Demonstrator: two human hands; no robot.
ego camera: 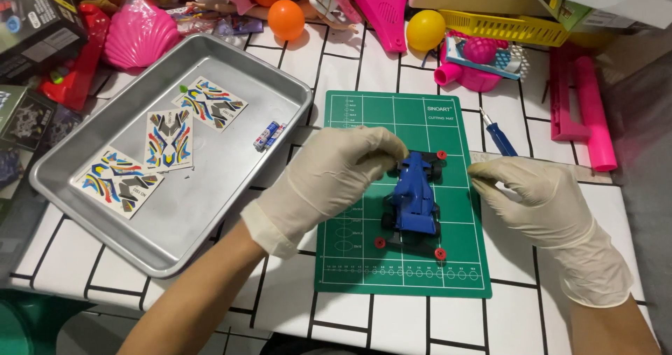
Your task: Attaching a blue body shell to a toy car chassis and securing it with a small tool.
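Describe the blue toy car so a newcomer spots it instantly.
Find the green cutting mat on the white tiled table. The blue toy car lies at its centre, between two gloved hands. It alone has small red wheel hubs.

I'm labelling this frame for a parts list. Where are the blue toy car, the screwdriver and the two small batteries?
blue toy car (414, 197): head view, on the middle of its body.
screwdriver (501, 140): head view, on its blue handle.
two small batteries (267, 136): head view, on their middle, in the metal tray.
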